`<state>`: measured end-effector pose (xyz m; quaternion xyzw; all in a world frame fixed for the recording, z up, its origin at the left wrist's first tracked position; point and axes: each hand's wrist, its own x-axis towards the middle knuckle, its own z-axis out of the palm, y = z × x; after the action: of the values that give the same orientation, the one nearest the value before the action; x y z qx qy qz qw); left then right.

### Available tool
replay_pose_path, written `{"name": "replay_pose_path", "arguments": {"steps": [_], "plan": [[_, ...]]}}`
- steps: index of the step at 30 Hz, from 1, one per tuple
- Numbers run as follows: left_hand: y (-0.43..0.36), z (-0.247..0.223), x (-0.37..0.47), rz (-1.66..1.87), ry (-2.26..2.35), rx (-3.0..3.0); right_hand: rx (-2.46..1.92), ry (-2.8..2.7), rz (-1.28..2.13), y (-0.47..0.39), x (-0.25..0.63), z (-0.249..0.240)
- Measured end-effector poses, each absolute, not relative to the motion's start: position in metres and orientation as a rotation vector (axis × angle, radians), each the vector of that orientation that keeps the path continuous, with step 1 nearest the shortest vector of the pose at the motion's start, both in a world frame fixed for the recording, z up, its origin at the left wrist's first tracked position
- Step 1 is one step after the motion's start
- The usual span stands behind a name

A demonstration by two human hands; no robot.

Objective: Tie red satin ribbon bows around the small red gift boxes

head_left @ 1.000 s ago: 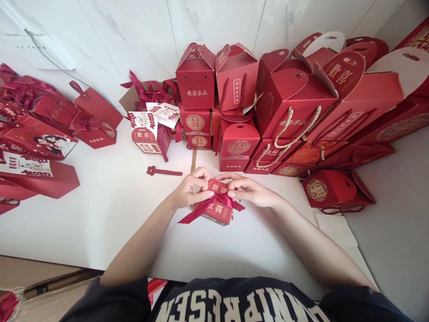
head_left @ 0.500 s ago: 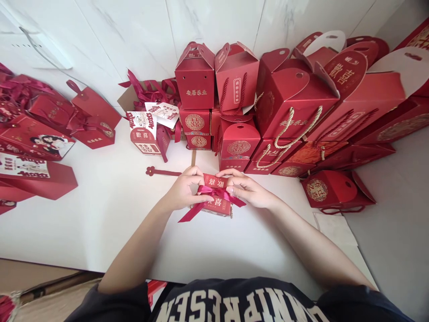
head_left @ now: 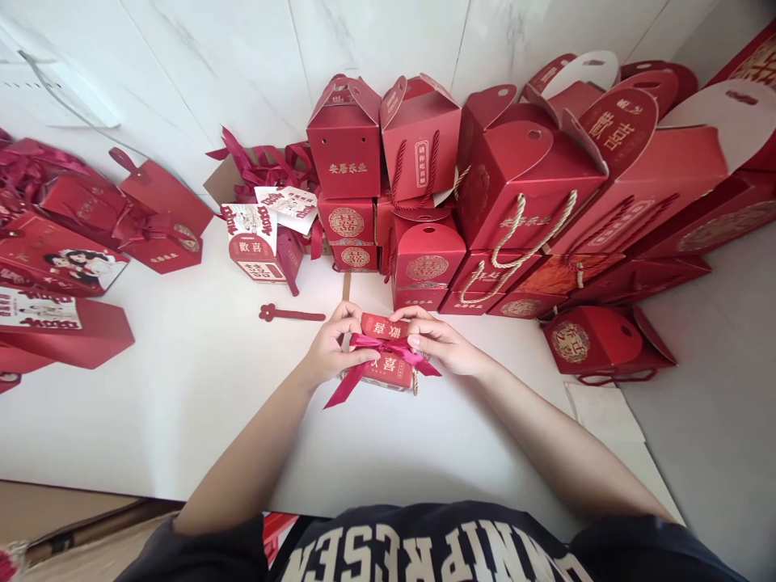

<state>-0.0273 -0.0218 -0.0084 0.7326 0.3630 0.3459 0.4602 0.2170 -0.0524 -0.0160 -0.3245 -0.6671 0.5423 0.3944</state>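
A small red gift box [head_left: 394, 376] with gold lettering stands on the white table in front of me. Across its top lies a magenta ribbon [head_left: 344, 388] tied in a bow, one long tail hanging to the left. My left hand [head_left: 332, 347] pinches the left side of the bow between thumb and fingers. On the opposite side, my right hand [head_left: 449, 346] is closed on the bow's right part, its fingers resting against the box. A twisted gold cord shows at the box's right edge. The fingers partly cover the knot.
Stacked red gift boxes [head_left: 345, 166] line the wall, with larger handled ones [head_left: 533, 186] to the right. More ribboned boxes [head_left: 161, 218] stand at left. A flower-ended red strip [head_left: 294, 314] lies left of my hands. One box [head_left: 606, 343] sits at far right.
The view has shifted slightly. Both hands keep their grip on the ribbon, and the bow looks a little more drawn out sideways.
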Motion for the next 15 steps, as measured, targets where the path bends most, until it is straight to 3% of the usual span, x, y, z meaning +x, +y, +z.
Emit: {"name": "replay_pose_path", "arguments": {"steps": [15], "plan": [[-0.017, -0.001, -0.035, 0.698, 0.794, 1.593, -0.810, -1.561, 1.580, -0.053, 0.219, -0.011]]}}
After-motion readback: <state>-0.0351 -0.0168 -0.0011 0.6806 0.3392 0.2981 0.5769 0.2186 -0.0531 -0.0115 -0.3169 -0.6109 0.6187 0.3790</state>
